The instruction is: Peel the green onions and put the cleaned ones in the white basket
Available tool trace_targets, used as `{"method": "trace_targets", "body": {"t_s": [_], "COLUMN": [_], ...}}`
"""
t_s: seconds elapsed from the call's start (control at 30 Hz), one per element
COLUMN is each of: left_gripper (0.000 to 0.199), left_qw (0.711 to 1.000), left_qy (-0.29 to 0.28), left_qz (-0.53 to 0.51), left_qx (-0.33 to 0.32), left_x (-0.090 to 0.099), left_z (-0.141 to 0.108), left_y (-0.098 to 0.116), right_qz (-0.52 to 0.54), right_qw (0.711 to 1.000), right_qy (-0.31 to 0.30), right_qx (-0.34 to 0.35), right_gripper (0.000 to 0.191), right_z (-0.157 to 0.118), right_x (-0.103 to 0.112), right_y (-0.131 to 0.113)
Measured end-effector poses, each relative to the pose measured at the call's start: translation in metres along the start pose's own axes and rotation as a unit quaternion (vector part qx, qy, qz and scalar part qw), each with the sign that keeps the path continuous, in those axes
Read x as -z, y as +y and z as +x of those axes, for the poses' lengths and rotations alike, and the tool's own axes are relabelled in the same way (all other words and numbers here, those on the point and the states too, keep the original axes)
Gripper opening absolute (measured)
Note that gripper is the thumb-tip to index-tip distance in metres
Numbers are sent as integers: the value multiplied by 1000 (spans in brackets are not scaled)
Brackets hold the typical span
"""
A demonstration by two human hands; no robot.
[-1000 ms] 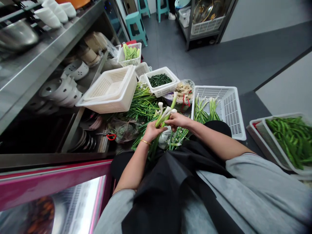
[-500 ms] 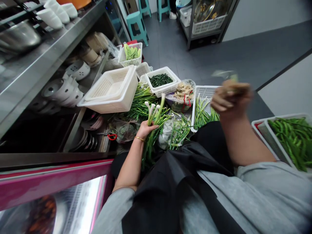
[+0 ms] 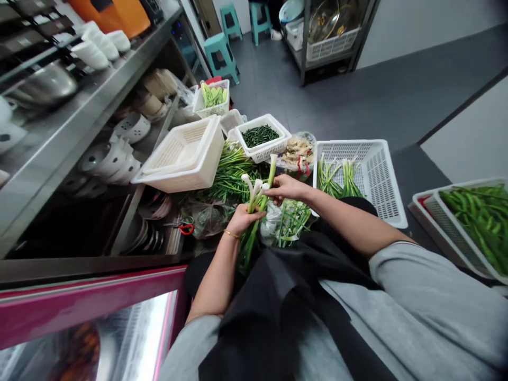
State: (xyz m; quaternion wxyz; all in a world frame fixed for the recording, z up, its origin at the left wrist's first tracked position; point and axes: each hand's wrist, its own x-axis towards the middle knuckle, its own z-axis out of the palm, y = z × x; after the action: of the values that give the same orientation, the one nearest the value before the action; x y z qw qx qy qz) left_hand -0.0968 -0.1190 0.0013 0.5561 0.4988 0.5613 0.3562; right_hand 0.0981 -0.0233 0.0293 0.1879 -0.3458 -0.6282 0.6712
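Note:
My left hand (image 3: 243,219) is wrapped round a small bunch of spring onions (image 3: 254,193), their white bulb ends up and green leaves hanging toward my lap. One thicker stalk rises above the others. My right hand (image 3: 282,189) has its fingers pinched at the bulbs, touching the upper part of the bunch; its fingertips are partly hidden. Below my hands, loose green trimmings (image 3: 296,219) lie over a clear plastic bag. Behind the left hand spreads a large heap of spring onions (image 3: 232,166). More trimmed spring onions (image 3: 337,177) rest in a white basket (image 3: 383,174) to the right.
A stacked pair of white bins (image 3: 178,177) and a basket of thin dark green chillies (image 3: 260,136) stand ahead. Long green peppers (image 3: 476,217) fill a basket at right. Red-handled scissors (image 3: 186,228) lie left, beside the steel shelving (image 3: 91,95). Teal stools (image 3: 220,55) stand farther off.
My right hand has come down and left from its raised place at the right and now touches the bunch. My left hand keeps holding the spring onions. The view has shifted slightly.

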Motion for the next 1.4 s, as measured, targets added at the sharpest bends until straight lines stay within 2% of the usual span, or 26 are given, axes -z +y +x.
{"method": "trace_targets", "body": {"t_s": [0.07, 0.2, 0.27, 0.4, 0.47, 0.53, 0.63, 0.7, 0.77, 0.8, 0.87, 0.9, 0.97, 1.03, 1.1, 1.17, 1.2, 1.27, 1.3, 1.4], "left_gripper": [30, 31, 30, 32, 33, 32, 33, 39, 48, 51, 54, 53, 51, 55, 54, 49, 46, 40, 39, 35], "left_qw": [999, 996, 997, 999, 999, 997, 991, 984, 975, 968, 960, 959, 967, 975, 979, 981, 981, 982, 986, 993], "left_qy": [-27, -82, -72, -27, -40, -77, -128, -155, -185, -198, -204, -191, -142, -98, -98, -126, -143, -153, -134, -34], "left_qz": [-17, -35, -27, 25, 28, 4, -47, -84, -127, -148, -181, -190, -194, -183, -165, -142, -128, -105, -99, -80], "left_qx": [6, 15, 7, -20, -20, -7, 16, 16, -9, -29, -70, -83, -90, -80, -63, -38, -26, -21, -31, -74], "left_x": [4, 10, 6, -5, -6, -3, 0, 1, 0, 0, 1, 3, 9, 16, 21, 23, 22, 18, 16, 12], "left_z": [-2, -3, -2, -4, -6, -8, -10, -12, -15, -16, -18, -18, -18, -16, -13, -8, -5, 2, 5, 15], "left_y": [-2, -5, -3, 2, 2, 0, -2, -1, 1, 2, 5, 6, 9, 10, 10, 10, 11, 15, 17, 24], "right_qz": [29, 44, 48, 73, 73, 57, 24, -23, -128, -198, -324, -361, -389, -350, -271, -142, -76, 16, 32, -57], "right_qw": [999, 996, 997, 997, 997, 994, 993, 994, 987, 975, 939, 924, 908, 923, 955, 987, 994, 986, 979, 967], "right_qy": [-41, -75, -65, -2, -36, -92, -118, -88, -16, 32, 109, 124, 116, 91, 80, 70, 68, 64, 62, 72], "right_qx": [2, 16, 4, -3, -4, -10, 17, 58, 93, 96, 37, -12, -106, -131, -94, -8, 49, 155, 193, 237], "right_gripper": [22, 26, 31, 35, 35, 34, 31, 26, 18, 13, 8, 8, 2, 12, 28, 41, 43, 39, 35, 31], "right_z": [-3, -13, -14, -12, -13, -16, -21, -20, -15, -11, -4, -2, 1, 0, -2, -2, -1, 2, 6, 23], "right_x": [1, 8, 9, 6, 7, 8, 11, 12, 16, 18, 24, 27, 33, 38, 42, 43, 40, 25, 15, -17], "right_y": [-2, 1, 3, 3, 2, 0, -2, 0, 8, 15, 33, 42, 59, 65, 54, 26, 8, -27, -43, -73]}}
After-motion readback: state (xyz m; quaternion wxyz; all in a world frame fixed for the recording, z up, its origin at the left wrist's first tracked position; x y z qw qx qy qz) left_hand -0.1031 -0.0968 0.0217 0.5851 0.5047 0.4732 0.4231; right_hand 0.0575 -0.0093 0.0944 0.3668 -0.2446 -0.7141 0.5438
